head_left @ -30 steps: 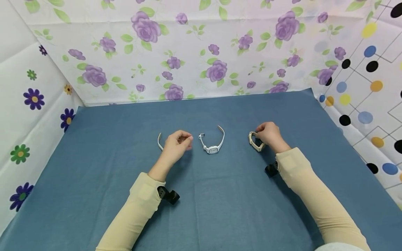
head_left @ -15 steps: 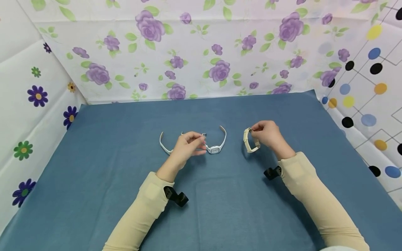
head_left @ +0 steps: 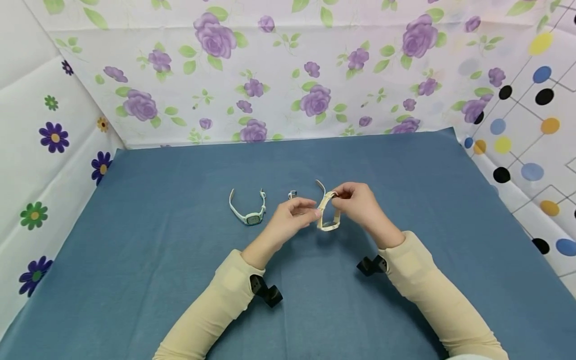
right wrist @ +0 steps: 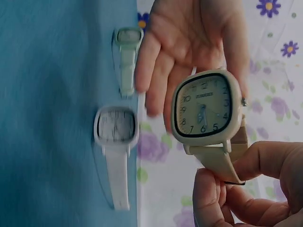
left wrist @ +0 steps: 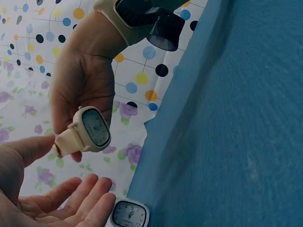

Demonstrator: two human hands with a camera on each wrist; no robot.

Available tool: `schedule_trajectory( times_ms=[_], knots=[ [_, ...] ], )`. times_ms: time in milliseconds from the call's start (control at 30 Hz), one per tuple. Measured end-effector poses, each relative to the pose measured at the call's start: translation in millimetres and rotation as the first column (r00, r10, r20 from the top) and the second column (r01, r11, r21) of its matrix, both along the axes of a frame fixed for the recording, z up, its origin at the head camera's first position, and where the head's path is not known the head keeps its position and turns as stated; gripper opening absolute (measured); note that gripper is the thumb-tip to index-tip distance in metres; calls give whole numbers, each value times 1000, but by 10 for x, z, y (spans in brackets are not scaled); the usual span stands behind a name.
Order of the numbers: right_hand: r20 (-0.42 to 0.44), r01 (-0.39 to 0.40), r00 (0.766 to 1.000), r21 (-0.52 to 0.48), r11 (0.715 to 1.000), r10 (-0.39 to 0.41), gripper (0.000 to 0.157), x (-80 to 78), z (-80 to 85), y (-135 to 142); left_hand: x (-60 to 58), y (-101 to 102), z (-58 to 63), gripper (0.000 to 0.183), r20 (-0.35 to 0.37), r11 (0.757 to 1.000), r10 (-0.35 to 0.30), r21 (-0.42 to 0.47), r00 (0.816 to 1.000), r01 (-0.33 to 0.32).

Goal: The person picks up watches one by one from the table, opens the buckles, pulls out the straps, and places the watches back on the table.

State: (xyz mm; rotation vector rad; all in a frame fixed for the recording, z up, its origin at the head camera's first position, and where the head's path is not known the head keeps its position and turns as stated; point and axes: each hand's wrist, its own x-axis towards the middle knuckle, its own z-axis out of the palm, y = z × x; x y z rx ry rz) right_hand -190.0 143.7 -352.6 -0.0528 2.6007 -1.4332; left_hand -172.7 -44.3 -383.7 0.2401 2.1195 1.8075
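Note:
My right hand (head_left: 361,206) pinches the strap of a cream wristwatch (head_left: 330,227) between thumb and fingers, holding it above the cloth. The square dial with black numerals (right wrist: 204,109) shows in the right wrist view. My left hand (head_left: 288,220) is beside it, thumb at the strap and the other fingers extended apart from it in the left wrist view. Behind the hands lies a white wristwatch (right wrist: 116,126), mostly hidden in the head view. To the left a pale green wristwatch (head_left: 253,219) lies with its strap undone and curved in a U.
A blue cloth (head_left: 148,260) covers the table. At the back hangs a white sheet with purple roses (head_left: 216,37). Patterned sheets also line both sides. Each wrist wears a black camera mount (head_left: 266,291).
My right hand has lifted the cream watch and carried it left to the middle. My left hand has moved right to meet it, uncovering the pale green watch.

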Motion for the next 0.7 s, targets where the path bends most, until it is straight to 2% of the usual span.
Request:
schedule_trajectory(
  times_ms=[100, 233, 467, 700],
  knots=[
    [2, -31, 1000, -4, 1000, 31, 19, 38, -20, -57, 5, -5, -11, 33, 8, 999, -26, 34, 1000, 26],
    [-4, -97, 995, -59, 994, 97, 22, 47, -68, -68, -6, -33, -9, 26, -19, 997, -21, 67, 1000, 22],
    [-6, -253, 967, -138, 957, 255, 23, 45, -96, -28, -31, -87, -4, 21, -52, 1000, -8, 26, 999, 9],
    [-35, -267, 964, -186, 946, 265, 22, 21, -115, -9, -25, -116, 15, 22, -60, 998, -54, 35, 997, 56]
  ],
)
